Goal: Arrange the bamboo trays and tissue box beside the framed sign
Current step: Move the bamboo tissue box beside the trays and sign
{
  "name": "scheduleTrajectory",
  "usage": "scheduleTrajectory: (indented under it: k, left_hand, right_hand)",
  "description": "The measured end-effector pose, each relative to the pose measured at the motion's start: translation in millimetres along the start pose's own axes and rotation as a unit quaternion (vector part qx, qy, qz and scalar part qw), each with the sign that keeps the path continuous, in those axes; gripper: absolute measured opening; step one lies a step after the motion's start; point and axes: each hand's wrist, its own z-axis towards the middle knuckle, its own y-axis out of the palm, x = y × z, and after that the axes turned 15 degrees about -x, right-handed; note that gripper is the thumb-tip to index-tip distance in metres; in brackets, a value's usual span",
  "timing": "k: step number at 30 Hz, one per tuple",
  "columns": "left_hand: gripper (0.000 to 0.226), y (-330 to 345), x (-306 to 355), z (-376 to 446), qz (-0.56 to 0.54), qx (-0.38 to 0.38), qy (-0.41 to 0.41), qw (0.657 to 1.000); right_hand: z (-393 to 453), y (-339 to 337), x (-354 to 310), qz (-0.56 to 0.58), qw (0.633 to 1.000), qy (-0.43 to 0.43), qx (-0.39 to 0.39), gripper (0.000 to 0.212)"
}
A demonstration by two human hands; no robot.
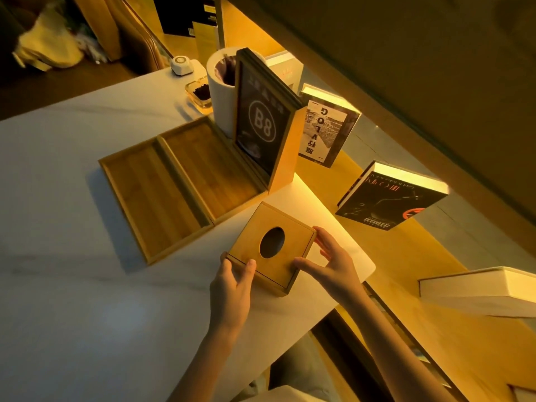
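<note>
A square bamboo tissue box [252, 248] with an oval hole in its lid rests on the white table, in front of the framed sign. My left hand [232, 285] grips its near left corner. My right hand [330, 262] holds its right side, thumb on the lid. Two flat bamboo trays lie side by side left of the sign: the left tray [148, 195] and the right tray [211, 166], which touches the sign's base. The framed sign [262, 126] stands upright, black with "B8" in a circle.
A white cylinder bin [217, 91], a glass ashtray [200, 92] and a small white device [182, 65] stand behind the sign. Books [327, 129] [388, 198] [478, 288] lean or lie on the wooden ledge at the right. The white table's [72, 285] corner is just right of the box.
</note>
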Motion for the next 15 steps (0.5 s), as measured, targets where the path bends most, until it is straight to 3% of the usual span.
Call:
scheduleTrajectory:
  k: [4,7,8,11,15]
  left_hand:
    - [0.016,-2,-3,2,0.007,-0.027,-0.028,0.999]
    - [0.049,-4,-6,3,0.026,-0.066,-0.077,0.994]
    - [0.060,-5,-5,1,0.062,-0.053,-0.079,0.993]
    - [0.067,-1,-3,-12,0.259,0.005,0.031,0.965]
    - [0.067,9,-5,-22,0.377,-0.057,0.039,0.924]
  right_hand:
    - [-4,2,4,0.019,1.000,-0.005,0.008,0.089]
    - [-5,3,5,-0.001,1.000,-0.006,0.010,0.094]
    - [-6,4,6,-0.020,1.000,-0.016,0.013,0.095]
    - [-7,6,11,-0.115,0.989,-0.087,0.022,0.086]
    - [-10,13,31,-0.299,0.949,-0.100,-0.002,0.071]
